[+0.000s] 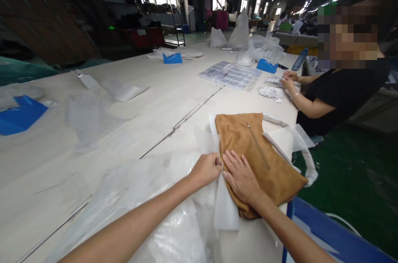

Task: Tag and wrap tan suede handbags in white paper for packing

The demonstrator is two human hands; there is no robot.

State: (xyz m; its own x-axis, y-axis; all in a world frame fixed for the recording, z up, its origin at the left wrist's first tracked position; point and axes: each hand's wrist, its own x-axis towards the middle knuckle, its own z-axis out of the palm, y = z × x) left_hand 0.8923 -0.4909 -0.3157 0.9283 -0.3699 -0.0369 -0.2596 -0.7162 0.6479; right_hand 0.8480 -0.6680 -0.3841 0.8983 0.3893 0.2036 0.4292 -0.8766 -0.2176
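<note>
A tan bag (248, 138) with a zipper down its front lies at the table's right edge. My right hand (241, 174) rests flat on its near left side, fingers stretched out. At the bag's left edge my left hand (207, 168) is closed, fingers curled in; what they pinch is hidden. White foam sheet (226, 209) sticks out from under the bag. A strap wrapped in white padding (308, 159) hangs from the bag's right side past the table edge. Beneath my left forearm, clear plastic bags (161, 217) are spread out.
The white table (168, 101) has a seam across it. Blue tape dispensers (21, 116) stand at left and farther back. A co-worker (342, 85) handles small white pieces at right. Plastic sheets (230, 74) and a heap of clear bags (261, 49) lie behind.
</note>
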